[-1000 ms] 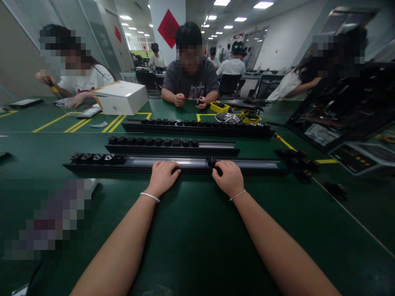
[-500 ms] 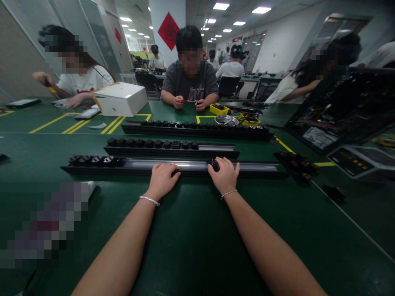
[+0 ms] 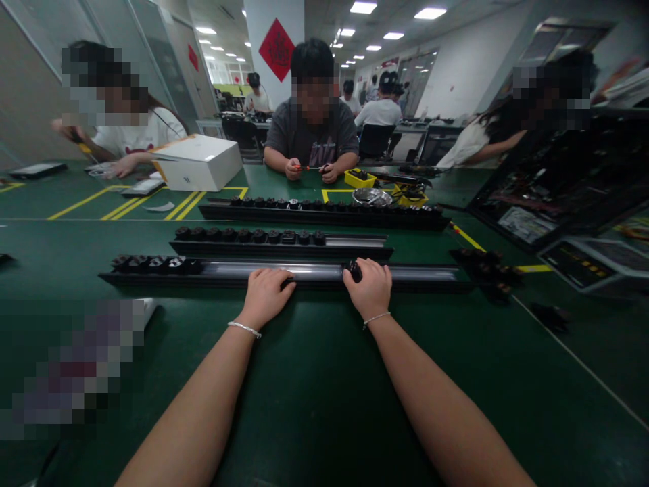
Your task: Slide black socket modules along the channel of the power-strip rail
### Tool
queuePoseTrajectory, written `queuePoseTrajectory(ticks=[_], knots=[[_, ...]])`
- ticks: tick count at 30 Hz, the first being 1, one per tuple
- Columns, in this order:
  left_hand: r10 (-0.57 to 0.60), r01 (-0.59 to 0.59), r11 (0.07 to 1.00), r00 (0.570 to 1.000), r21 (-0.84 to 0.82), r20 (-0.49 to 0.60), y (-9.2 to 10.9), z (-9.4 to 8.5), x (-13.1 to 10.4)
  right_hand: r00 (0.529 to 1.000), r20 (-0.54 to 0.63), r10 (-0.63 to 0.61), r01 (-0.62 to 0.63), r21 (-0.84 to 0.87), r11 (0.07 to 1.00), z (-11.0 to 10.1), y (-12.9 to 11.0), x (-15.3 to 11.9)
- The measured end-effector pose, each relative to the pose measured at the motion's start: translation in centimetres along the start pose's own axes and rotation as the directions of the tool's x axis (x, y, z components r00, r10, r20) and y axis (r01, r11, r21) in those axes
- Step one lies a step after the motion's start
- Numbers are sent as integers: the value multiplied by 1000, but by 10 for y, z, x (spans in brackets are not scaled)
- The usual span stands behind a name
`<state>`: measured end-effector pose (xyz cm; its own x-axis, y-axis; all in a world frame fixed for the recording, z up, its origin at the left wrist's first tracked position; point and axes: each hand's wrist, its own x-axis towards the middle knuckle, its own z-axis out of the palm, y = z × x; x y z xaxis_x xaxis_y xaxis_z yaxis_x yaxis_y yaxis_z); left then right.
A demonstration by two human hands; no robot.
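A long black rail (image 3: 416,274) with a shiny grey inner strip lies across the table in front of me. At its left end sit several black socket modules (image 3: 159,262) in a row. My left hand (image 3: 266,291) grips the rail near its middle, fingers over the top and thumb at the front edge. Further right, my right hand (image 3: 370,284) is closed round one black socket module (image 3: 353,272) at the rail. The fingers partly hide that module, so I cannot tell whether it is seated in the strip.
Behind lie a shorter black rail (image 3: 284,247) and a longer one (image 3: 324,215), both carrying socket modules. Loose black parts (image 3: 487,267) are heaped at the right, near a metal-cased unit (image 3: 593,264). A white box (image 3: 200,166) stands far left. A co-worker (image 3: 311,128) sits opposite.
The module in my right hand has turned or shifted very slightly to the right. My left hand stays in place on the rail.
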<state>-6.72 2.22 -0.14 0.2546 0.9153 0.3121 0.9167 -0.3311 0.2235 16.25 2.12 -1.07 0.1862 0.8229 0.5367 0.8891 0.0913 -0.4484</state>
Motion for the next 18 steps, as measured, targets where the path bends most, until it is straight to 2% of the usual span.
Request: queuePoseTrajectory(ticks=[18], knots=[[4, -4, 1000, 1000, -8, 5, 0, -1, -1, 1000, 1, -20, 20, -33, 999, -3, 9, 2]])
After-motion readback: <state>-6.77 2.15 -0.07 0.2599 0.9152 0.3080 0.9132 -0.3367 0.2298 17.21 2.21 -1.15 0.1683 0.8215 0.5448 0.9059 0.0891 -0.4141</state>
